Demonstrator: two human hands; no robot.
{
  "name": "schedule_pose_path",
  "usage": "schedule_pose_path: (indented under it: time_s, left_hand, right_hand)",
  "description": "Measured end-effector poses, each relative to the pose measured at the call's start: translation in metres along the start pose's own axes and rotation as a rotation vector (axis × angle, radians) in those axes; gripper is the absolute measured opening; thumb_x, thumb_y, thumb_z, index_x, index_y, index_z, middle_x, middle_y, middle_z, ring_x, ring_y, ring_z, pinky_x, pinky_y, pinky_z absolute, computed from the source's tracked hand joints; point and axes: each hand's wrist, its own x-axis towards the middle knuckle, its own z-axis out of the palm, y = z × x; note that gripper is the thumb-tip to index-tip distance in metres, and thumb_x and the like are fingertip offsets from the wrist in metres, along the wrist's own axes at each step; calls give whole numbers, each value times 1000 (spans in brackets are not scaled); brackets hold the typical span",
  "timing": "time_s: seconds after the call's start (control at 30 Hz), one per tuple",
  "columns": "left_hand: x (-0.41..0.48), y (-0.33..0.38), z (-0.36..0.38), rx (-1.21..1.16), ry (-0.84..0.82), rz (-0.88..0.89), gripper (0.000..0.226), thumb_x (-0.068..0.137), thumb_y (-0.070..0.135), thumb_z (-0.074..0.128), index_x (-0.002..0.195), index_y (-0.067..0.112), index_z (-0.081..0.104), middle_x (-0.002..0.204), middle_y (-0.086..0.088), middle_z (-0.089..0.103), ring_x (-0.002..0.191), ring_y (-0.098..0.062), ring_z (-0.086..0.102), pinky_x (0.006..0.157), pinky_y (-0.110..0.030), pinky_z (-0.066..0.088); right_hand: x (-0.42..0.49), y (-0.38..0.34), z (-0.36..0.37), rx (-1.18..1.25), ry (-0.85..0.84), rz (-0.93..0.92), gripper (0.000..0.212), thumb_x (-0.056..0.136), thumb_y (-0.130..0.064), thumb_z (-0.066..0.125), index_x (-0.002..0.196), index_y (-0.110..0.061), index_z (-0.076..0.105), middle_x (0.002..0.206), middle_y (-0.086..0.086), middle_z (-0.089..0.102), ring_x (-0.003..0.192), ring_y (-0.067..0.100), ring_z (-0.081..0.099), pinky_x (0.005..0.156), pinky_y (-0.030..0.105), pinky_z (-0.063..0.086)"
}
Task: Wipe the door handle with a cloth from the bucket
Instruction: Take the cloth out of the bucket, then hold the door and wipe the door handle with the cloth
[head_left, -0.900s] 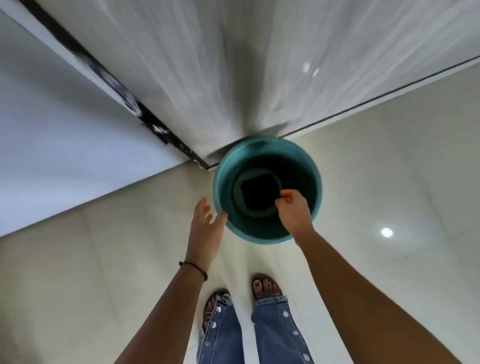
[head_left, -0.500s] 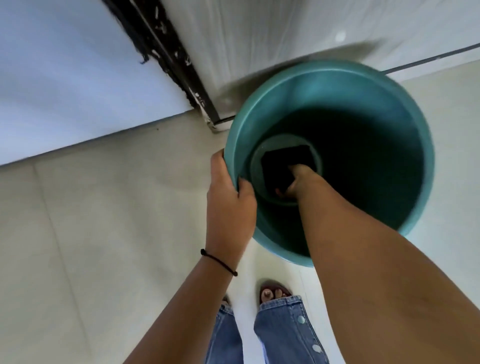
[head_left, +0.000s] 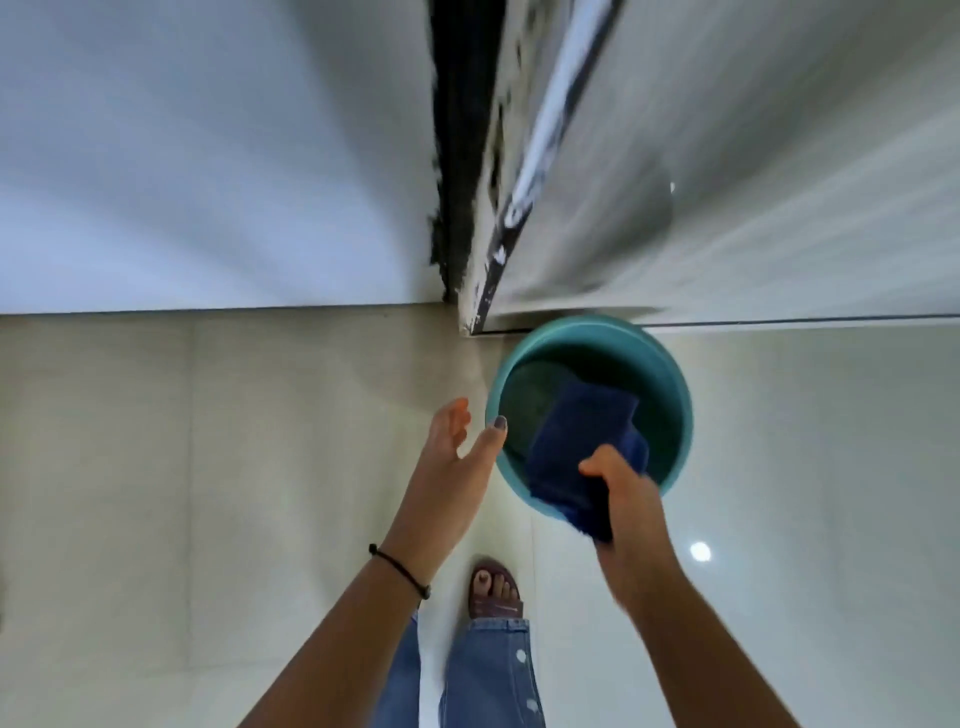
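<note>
Below, on pale glossy floor tiles (head_left: 270, 467): round teal plastic bucket (head_left: 670, 395), upright, just in front of the bottom edge of a grey-white door (head_left: 779, 182). Right hand (head_left: 623, 499) closed around a folded dark blue cloth (head_left: 582, 441), thumb on top, fingers underneath; cloth raised over the near side of the bucket's mouth, its far end hanging above the dark inside, its near end reaching past the rim toward the camera. Left hand (head_left: 452, 457) open, palm turned inward, fingers spread, gripping nothing; thumb tip with a grey-painted nail just beside the bucket's left rim, contact impossible to tell. Thin black band (head_left: 400, 569) around the left wrist. Long silver metal bar (head_left: 550, 119) running up the door near its left edge, blurred, probably the door handle; well apart from both hands. Black strip (head_left: 457, 156) between the door and the bluish-white wall (head_left: 208, 156) at left. One foot in a brown sandal (head_left: 493, 592) and blue jeans with white buttons (head_left: 488, 675) at the bottom of the view, near the bucket. Small round light reflection (head_left: 700, 551) on the tiles right of the right forearm.
</note>
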Motion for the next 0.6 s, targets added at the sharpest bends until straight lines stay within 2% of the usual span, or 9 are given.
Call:
schedule_pose_path:
  time_s: [0.1,0.17,0.23,0.3,0.4,0.5,0.6]
  left_hand:
    - [-88,47,-40,-77,-94,-7,10,91,33,60,100,28,61,99,7,69,86,-6,65,72,-20,50]
    - [-147,71,-75,-80,-77,43,9,87,29,67,93,22,68,84,4,75,79,-8,69,68,-23,53]
    - [-199,90,-115,-103,2,100,10,86,24,70,92,17,71,85,-2,75,81,-13,70,74,-31,55]
    - [-253,106,-164,-209,66,127,9,84,19,70,92,14,73,88,-7,75,83,-17,69,77,-33,56]
    - [-322,118,-235,-228,133,214,21,83,14,71,103,10,71,98,-7,74,88,-13,68,78,-25,55]
    - [-382,124,-306,-92,233,389,26,82,15,72,107,10,68,106,9,65,84,4,64,77,-11,50]
    - [-424,129,-369,-19,272,485,13,84,17,70,93,26,66,98,10,65,83,3,63,75,-11,50]
  right_hand:
    - [-128,-21,16,-132,-205,-28,25,70,-9,61,94,-7,65,71,11,67,60,21,62,48,28,48]
    - [-198,-31,37,-193,-300,-61,23,73,-7,63,95,-7,65,78,15,68,70,25,63,60,35,53]
    - [-255,-40,61,-248,-345,-108,19,82,1,60,95,-10,66,84,15,68,77,24,64,68,36,55]
    - [-309,-48,88,-307,-399,-189,23,80,-3,64,102,-9,64,88,12,70,81,19,67,67,27,57]
    - [-376,-54,127,-431,-484,-333,32,79,-8,69,110,-5,59,97,7,69,86,14,67,65,18,52]
    - [-438,-51,169,-546,-542,-503,40,81,-7,71,117,-9,53,116,5,64,109,16,61,85,25,49]
    - [-489,-46,217,-608,-658,-675,70,79,-7,74,136,-22,36,143,-2,43,130,9,43,100,29,41]
